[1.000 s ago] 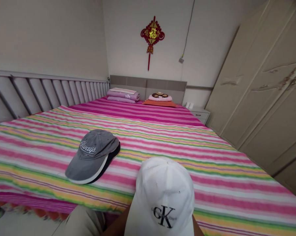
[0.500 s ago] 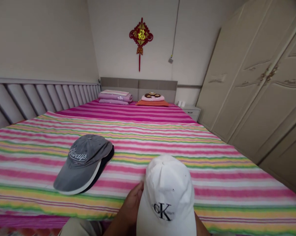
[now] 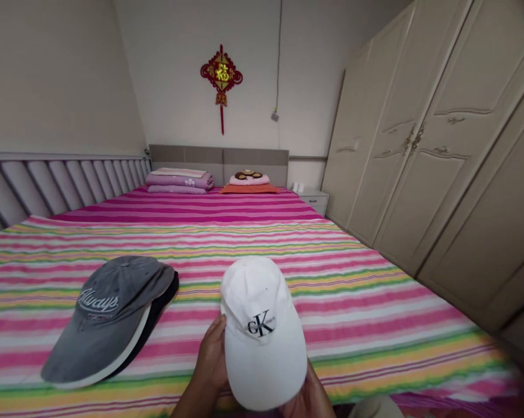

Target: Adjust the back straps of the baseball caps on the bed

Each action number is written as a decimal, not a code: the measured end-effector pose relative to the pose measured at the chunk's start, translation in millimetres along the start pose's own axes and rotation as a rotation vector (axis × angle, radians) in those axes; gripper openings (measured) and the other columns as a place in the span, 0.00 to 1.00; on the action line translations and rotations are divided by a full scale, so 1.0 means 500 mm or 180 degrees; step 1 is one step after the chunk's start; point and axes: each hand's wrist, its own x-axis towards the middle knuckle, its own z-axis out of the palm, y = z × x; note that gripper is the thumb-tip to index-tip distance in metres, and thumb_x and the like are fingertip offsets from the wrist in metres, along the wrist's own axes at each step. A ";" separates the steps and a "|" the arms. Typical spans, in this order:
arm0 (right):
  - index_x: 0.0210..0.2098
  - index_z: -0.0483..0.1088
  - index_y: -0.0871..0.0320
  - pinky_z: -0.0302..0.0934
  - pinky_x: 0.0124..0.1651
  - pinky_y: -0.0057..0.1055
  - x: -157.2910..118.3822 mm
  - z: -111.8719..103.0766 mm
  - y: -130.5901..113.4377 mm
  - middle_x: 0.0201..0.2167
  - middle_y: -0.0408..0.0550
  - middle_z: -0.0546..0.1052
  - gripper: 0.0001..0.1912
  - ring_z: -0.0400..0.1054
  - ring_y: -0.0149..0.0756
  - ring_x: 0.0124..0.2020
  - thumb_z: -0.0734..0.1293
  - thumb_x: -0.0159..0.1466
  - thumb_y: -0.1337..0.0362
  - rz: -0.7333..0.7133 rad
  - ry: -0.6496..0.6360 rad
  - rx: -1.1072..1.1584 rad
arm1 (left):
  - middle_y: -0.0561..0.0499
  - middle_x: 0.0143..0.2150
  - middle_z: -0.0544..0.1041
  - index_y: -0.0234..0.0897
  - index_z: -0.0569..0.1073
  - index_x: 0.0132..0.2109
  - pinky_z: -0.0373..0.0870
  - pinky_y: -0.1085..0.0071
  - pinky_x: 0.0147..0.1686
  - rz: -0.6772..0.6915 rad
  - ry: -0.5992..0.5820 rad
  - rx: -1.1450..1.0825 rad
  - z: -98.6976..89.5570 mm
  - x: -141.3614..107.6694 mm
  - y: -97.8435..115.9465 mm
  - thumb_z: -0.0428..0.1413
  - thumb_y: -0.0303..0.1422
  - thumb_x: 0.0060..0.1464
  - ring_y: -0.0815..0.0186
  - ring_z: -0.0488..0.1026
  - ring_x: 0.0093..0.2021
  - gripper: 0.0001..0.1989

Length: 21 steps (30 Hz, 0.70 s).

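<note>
A white cap with black CK lettering is held over the striped bed, its brim toward me. My left hand grips its left side, with the thumb along the edge and the other fingers hidden underneath. Under the right side of the brim is my right hand, mostly covered by the cap. To the left lies a grey cap with white "Always" lettering, stacked over other caps whose white brim edge and black side show beneath it.
Folded purple bedding and a pink-and-orange folded pile rest by the headboard. A slatted rail borders the left, and a wardrobe and small nightstand stand right.
The view has shifted right, so the room and caps appear farther left. The white cap sits higher in view with its whole brim showing, and more of my right hand shows.
</note>
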 end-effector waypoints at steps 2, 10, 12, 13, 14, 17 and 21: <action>0.38 0.72 0.56 0.61 0.43 0.38 0.017 -0.021 -0.006 0.40 0.51 0.77 0.27 0.70 0.41 0.40 0.62 0.51 0.41 0.0053 -0.0001 0.0184 | 0.49 0.24 0.78 0.35 0.70 0.30 0.71 0.64 0.29 0.0227 0.0163 0.0035 0.004 0.010 -0.006 0.57 0.25 0.43 0.62 0.74 0.24 0.04; 0.38 0.73 0.55 0.61 0.46 0.39 0.010 -0.066 -0.014 0.39 0.50 0.77 0.17 0.70 0.41 0.41 0.73 0.47 0.66 -0.0504 0.0406 0.0413 | 0.51 0.28 0.79 0.37 0.69 0.39 0.71 0.66 0.32 0.0391 0.0194 0.0222 0.042 0.020 -0.065 0.57 0.28 0.44 0.62 0.75 0.29 0.12; 0.37 0.74 0.56 0.62 0.46 0.37 0.010 -0.073 -0.031 0.39 0.50 0.78 0.16 0.70 0.40 0.41 0.73 0.47 0.67 -0.0576 0.0435 0.0515 | 0.47 0.38 0.78 0.37 0.69 0.44 0.70 0.65 0.38 0.0290 -0.0057 0.0338 0.045 0.020 -0.068 0.57 0.31 0.46 0.61 0.75 0.38 0.15; 0.36 0.74 0.55 0.63 0.46 0.37 0.010 -0.079 -0.044 0.39 0.49 0.78 0.15 0.70 0.40 0.42 0.73 0.47 0.68 -0.0624 0.0463 0.0558 | 0.46 0.43 0.77 0.38 0.69 0.46 0.69 0.64 0.42 0.0210 -0.0190 0.0423 0.041 0.021 -0.068 0.57 0.33 0.46 0.60 0.74 0.42 0.17; 0.36 0.74 0.55 0.63 0.45 0.36 0.009 -0.086 -0.058 0.39 0.49 0.78 0.15 0.70 0.40 0.42 0.72 0.48 0.68 -0.0683 0.0506 0.0590 | 0.44 0.47 0.75 0.38 0.68 0.47 0.67 0.64 0.45 0.0114 -0.0287 0.0531 0.033 0.022 -0.067 0.57 0.35 0.47 0.59 0.72 0.45 0.18; 0.37 0.74 0.55 0.65 0.43 0.36 0.008 -0.116 -0.115 0.39 0.49 0.78 0.13 0.71 0.38 0.40 0.71 0.50 0.68 -0.0920 0.0691 0.0601 | 0.41 0.47 0.74 0.36 0.69 0.47 0.65 0.61 0.47 -0.0097 -0.0283 0.0931 -0.004 0.032 -0.069 0.57 0.40 0.46 0.56 0.72 0.46 0.21; 0.39 0.73 0.53 0.67 0.40 0.31 0.015 -0.171 -0.210 0.38 0.46 0.78 0.15 0.72 0.35 0.38 0.69 0.51 0.71 -0.1382 0.1023 0.0512 | 0.42 0.36 0.78 0.33 0.73 0.38 0.68 0.63 0.40 -0.0127 -0.0229 0.1347 -0.054 0.046 -0.080 0.62 0.41 0.37 0.57 0.75 0.38 0.21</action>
